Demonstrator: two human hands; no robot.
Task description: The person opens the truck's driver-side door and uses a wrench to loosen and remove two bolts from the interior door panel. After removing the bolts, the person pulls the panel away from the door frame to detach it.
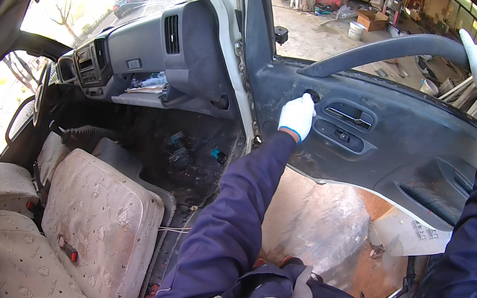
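Hands [297, 119] — both gloved — touch the door panel [410, 131].

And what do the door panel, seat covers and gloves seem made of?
Door panel: likely moulded plastic, dark grey, matt, with shaped recesses. Seat covers: probably fabric, pale, dull, with scattered motifs and stains. Gloves: seemingly white knit, matt, snug and blue-edged; cotton or synthetic, unclear.

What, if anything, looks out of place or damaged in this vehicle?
The dark footwell is littered: a teal object and other small items lie loose where feet would normally rest. The pale seat cover shows brownish stains.
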